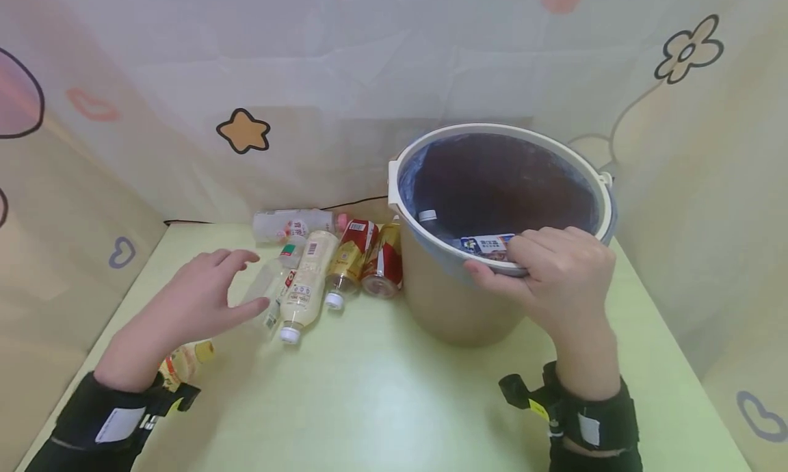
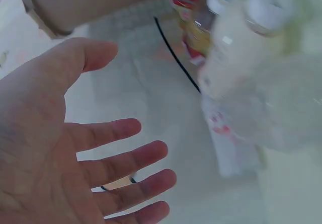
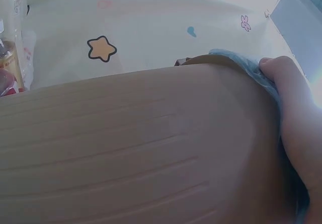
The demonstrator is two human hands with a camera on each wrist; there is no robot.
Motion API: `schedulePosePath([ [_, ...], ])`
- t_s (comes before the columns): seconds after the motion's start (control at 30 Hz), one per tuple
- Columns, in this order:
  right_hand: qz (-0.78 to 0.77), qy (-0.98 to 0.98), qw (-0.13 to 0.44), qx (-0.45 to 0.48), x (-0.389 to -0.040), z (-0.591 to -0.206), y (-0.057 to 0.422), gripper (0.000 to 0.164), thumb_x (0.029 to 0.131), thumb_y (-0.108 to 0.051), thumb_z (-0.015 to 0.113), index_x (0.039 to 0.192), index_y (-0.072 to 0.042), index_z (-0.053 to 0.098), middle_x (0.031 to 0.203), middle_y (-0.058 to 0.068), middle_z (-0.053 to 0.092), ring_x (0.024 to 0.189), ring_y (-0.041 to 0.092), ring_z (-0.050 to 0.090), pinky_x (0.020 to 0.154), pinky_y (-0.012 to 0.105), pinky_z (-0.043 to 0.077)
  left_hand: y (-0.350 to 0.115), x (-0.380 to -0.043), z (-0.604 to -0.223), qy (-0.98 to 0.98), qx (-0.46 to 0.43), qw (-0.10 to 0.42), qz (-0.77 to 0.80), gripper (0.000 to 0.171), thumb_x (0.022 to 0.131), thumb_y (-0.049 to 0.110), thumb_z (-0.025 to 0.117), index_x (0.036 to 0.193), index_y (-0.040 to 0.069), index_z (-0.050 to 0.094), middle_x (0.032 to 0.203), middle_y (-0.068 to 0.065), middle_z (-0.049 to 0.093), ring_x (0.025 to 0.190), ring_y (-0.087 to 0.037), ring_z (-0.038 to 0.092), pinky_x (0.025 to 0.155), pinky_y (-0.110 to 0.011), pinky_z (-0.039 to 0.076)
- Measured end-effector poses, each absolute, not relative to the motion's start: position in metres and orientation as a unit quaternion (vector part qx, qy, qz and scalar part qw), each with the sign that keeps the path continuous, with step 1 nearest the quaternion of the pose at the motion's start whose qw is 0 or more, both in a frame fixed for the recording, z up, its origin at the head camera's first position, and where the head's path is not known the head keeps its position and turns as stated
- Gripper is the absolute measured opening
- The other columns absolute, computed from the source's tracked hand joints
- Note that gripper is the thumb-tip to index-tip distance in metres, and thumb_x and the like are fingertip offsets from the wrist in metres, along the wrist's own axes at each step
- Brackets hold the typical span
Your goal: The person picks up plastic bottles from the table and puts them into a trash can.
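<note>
My right hand (image 1: 557, 273) grips the near rim of a beige bucket (image 1: 455, 311) lined with a blue bag (image 1: 606, 205). In the right wrist view, the thumb lies on the bag's folded edge. Inside the bucket, a white-capped bottle (image 1: 427, 216) and a blue-and-white printed package (image 1: 486, 245) partly show. My left hand (image 1: 206, 294) holds nothing, its fingers spread, near several plastic bottles lying on the table. Nearest it are a clear bottle (image 1: 261, 287) and a cream-coloured bottle (image 1: 310, 273) with a white cap. A yellow-capped bottle (image 1: 185, 361) lies partly hidden behind the left wrist.
Between the cream bottle and the bucket lie two red-and-gold bottles (image 1: 352, 253). Farther back, a pink-capped bottle (image 1: 292, 222) lies along the table's rear edge. A patterned curtain (image 1: 345, 82) hangs behind and beside the pale green table (image 1: 369, 403).
</note>
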State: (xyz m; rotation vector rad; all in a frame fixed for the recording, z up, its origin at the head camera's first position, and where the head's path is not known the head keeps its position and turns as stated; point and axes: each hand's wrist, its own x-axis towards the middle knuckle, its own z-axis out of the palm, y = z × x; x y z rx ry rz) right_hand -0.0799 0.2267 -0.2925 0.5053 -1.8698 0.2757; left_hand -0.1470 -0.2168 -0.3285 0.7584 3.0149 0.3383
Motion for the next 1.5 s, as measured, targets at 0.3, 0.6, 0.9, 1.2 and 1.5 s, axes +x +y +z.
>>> schedulePosePath([
  [0.3, 0.117, -0.796, 0.553, 0.218, -0.079, -0.292, 0.227, 0.074, 0.095, -0.068, 0.056, 0.049, -0.014, 0.035, 0.045, -0.002, 0.032, 0.043, 0.014, 0.022, 0.047, 0.031, 0.013, -0.282, -0.127, -0.368, 0.978, 0.193, 0.065, 0.052, 0.086, 0.079, 0.07, 0.077, 0.137, 0.008, 0.061, 0.127, -0.022, 0.067, 0.107, -0.046, 0.063, 0.085, -0.063, 0.05],
  [0.6, 0.117, -0.795, 0.555, 0.217, -0.079, -0.293, 0.226, 0.074, 0.094, -0.068, 0.057, 0.049, -0.013, 0.036, 0.045, -0.001, 0.033, 0.043, 0.014, 0.022, 0.046, 0.031, 0.014, -0.312, -0.114, -0.383, 0.981, 0.165, 0.091, 0.036, 0.098, 0.068, 0.072, 0.083, 0.14, 0.01, 0.057, 0.126, -0.021, 0.065, 0.103, -0.045, 0.061, 0.079, -0.061, 0.051],
  [0.9, 0.118, -0.796, 0.553, 0.217, -0.079, -0.293, 0.226, 0.074, 0.094, -0.068, 0.058, 0.049, -0.013, 0.038, 0.045, -0.001, 0.034, 0.043, 0.014, 0.022, 0.047, 0.032, 0.014, -0.326, -0.116, -0.387, 0.98, 0.148, 0.129, 0.021, 0.103, 0.058, 0.067, 0.089, 0.136, 0.007, 0.06, 0.126, -0.025, 0.065, 0.099, -0.044, 0.061, 0.078, -0.064, 0.05],
  [1.2, 0.114, -0.799, 0.549, 0.215, -0.079, -0.293, 0.227, 0.075, 0.094, -0.069, 0.057, 0.049, -0.012, 0.038, 0.045, 0.0, 0.035, 0.043, 0.015, 0.023, 0.046, 0.032, 0.015, -0.333, -0.125, -0.391, 0.971, 0.127, 0.201, 0.021, 0.092, 0.064, 0.061, 0.089, 0.129, 0.002, 0.061, 0.104, -0.008, 0.07, 0.081, -0.023, 0.057, 0.064, -0.043, 0.048],
  [1.5, 0.112, -0.801, 0.546, 0.216, -0.078, -0.293, 0.228, 0.075, 0.095, -0.068, 0.057, 0.049, -0.012, 0.038, 0.045, 0.001, 0.035, 0.043, 0.015, 0.023, 0.046, 0.032, 0.015, -0.327, -0.128, -0.387, 0.966, 0.132, 0.219, 0.029, 0.077, 0.073, 0.049, 0.088, 0.129, 0.002, 0.063, 0.099, -0.006, 0.069, 0.082, -0.024, 0.057, 0.068, -0.045, 0.049],
])
